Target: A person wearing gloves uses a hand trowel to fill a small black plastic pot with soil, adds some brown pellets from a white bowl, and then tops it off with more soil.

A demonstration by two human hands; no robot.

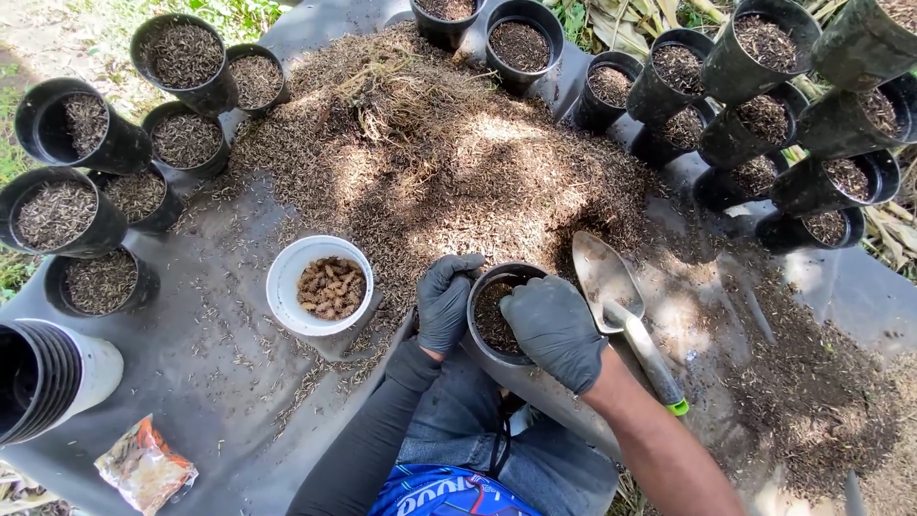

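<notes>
A black plastic pot (pixel 482 339) partly filled with dark husk mix stands in front of my knees. My left hand (pixel 445 302), in a dark glove, grips its left rim. My gloved right hand (pixel 554 328) rests over its right side, fingers bent into the pot on the mix, hiding part of the opening. Just right of the pot a metal trowel (pixel 619 308) with a grey handle and green tip lies on the sheet. A white bowl (pixel 323 284) of brown pellets sits to the left.
A big heap of husk mix (pixel 449 153) covers a grey sheet (pixel 220 392). Filled black pots stand at the left (pixel 57 212) and upper right (pixel 764 43). A stack of empty pots (pixel 43 377) and a small orange packet (pixel 143 466) lie lower left.
</notes>
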